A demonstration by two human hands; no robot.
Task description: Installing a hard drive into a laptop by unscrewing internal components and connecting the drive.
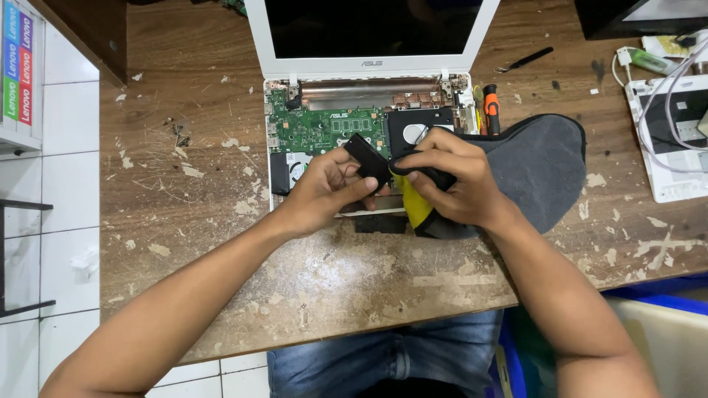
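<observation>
Over the opened white laptop with its bare green circuit board point(324, 129), the left hand point(324, 188) pinches a small flat black plastic part point(366, 158) while the right hand point(450, 184) grips a black-and-yellow cloth pouch point(417, 203) against it; a slip could drop the part onto the exposed board. Below lies a scarred, paint-flecked wooden workbench point(221, 243), white tiled floor point(66, 243) to the left

Dark laptop screen point(372, 26) in white bezel, top centre; coloured vertical label strips point(18, 63) far left.
</observation>
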